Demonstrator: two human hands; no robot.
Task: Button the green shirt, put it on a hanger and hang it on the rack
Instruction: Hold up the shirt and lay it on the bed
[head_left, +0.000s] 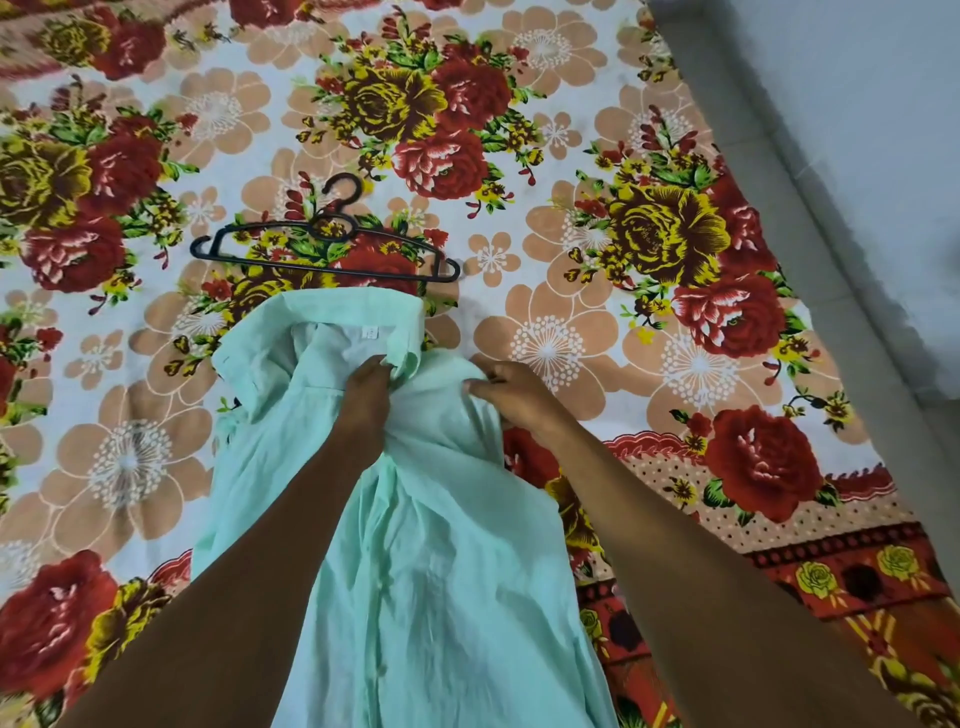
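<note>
A pale green shirt (426, 561) lies lengthwise on the flowered bedsheet, collar away from me, with a white label showing inside the neck. My left hand (363, 405) grips the cloth just below the collar at the shirt's front. My right hand (511, 397) pinches the fabric at the right shoulder. A black plastic hanger (322, 249) lies flat on the sheet just beyond the collar, untouched. No rack is in view.
The flowered bedsheet (597, 218) covers the whole surface. The bed's edge runs diagonally down the right side, with grey floor (857, 156) beyond it.
</note>
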